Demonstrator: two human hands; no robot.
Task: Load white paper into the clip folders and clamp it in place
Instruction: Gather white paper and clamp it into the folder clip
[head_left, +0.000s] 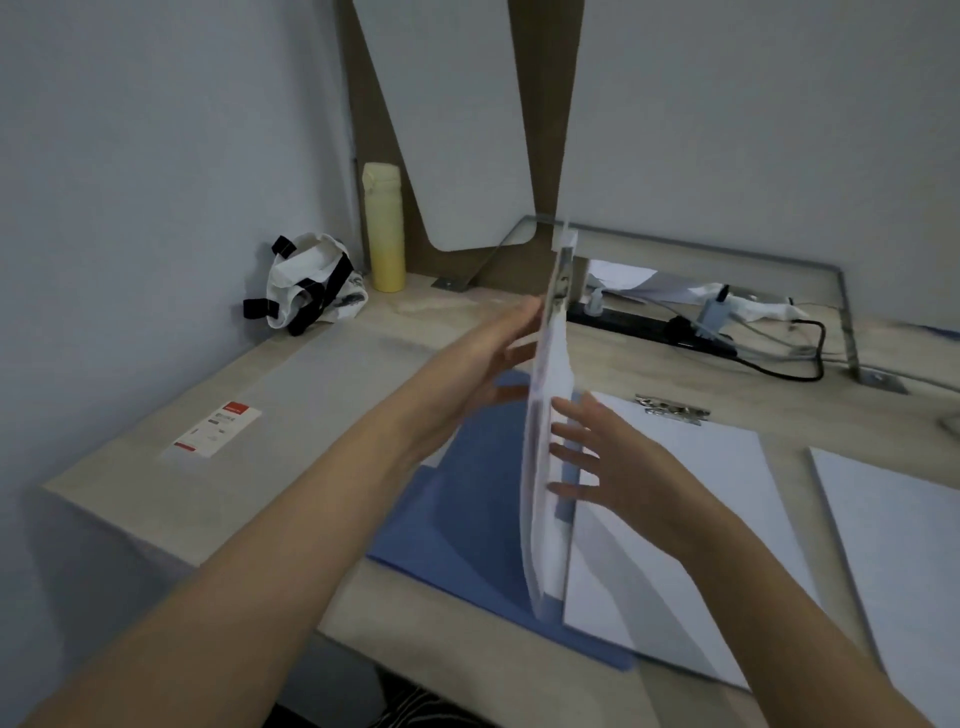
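A blue clip folder (457, 530) lies open on the desk in front of me. A sheaf of white paper (545, 467) stands almost on edge above it, blurred. My left hand (483, 374) presses flat against the sheaf's left side near its top. My right hand (608, 462) rests on its right side, fingers spread and touching the sheets. To the right lies white paper (691, 519) clamped under a metal clip (672, 408). Another white stack (904, 561) lies at the far right edge.
A yellow bottle (385, 228) and a white bag with black straps (311, 286) stand at the back left by the wall. A black power strip (649, 325) with plugs and cables runs along the back. A clear sleeve with a red label (218, 428) lies left.
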